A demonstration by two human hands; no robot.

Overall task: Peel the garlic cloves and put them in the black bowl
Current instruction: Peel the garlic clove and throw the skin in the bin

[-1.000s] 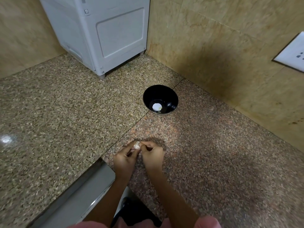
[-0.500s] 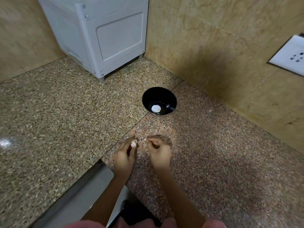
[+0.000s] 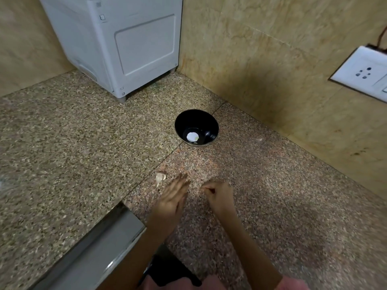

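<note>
The black bowl [image 3: 189, 119] stands on the speckled granite counter [image 3: 62, 153], close to the wall corner. A white peeled clove [image 3: 192, 136] lies at its bottom. One unpeeled garlic clove [image 3: 160, 177] with brownish skin lies on the counter, just left of my left hand's fingertips and apart from them. My left hand [image 3: 171, 198] is blurred, with its fingers stretched out straight and nothing in it. To its right, my right hand [image 3: 219, 195] hovers low over the counter with curled fingers. I see nothing between its fingertips.
A white appliance [image 3: 125, 45] stands at the back left of the counter. Tiled walls close the back and right sides, with a white wall socket [image 3: 364, 74] on the right. A steel edge [image 3: 94, 248] runs along the counter's near left.
The hands, which held the clove together, have parted. My left hand has let the clove go and straightened its fingers. The clove now lies on the counter.
</note>
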